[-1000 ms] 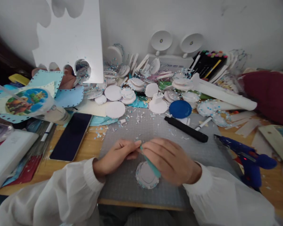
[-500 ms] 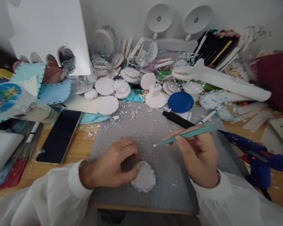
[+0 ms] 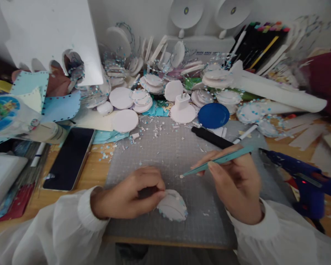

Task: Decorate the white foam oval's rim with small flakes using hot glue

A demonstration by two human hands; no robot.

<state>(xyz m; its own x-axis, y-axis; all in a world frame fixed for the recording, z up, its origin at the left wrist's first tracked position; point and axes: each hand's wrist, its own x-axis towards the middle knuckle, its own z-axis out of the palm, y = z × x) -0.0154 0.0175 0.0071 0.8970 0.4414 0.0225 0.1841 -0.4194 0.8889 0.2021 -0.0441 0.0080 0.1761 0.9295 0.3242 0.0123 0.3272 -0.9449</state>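
Between the thumb and fingers of my left hand (image 3: 135, 193) is the edge of a white disc (image 3: 172, 206), its rim trimmed with small white and pale blue bits. The disc is tilted over the grey cutting mat (image 3: 143, 154). My right hand (image 3: 235, 180) grips teal tweezers (image 3: 220, 160), their tips pointing left. A tiny whitish piece (image 3: 181, 176) sits at the tweezer tips, a little above and beyond the disc and apart from it.
A blue glue gun (image 3: 300, 180) with a red light lies at the right. Beyond my hands are a black pen-like tool (image 3: 212, 138), a blue lid (image 3: 213, 115) and several white discs (image 3: 124, 120). A phone (image 3: 70, 158) lies at the left, near a plastic cup (image 3: 24, 117).
My left hand has taken the disc's edge in a pinch and tilted the disc, which lay flatter before. My right hand with the tweezers has shifted slightly down and right.
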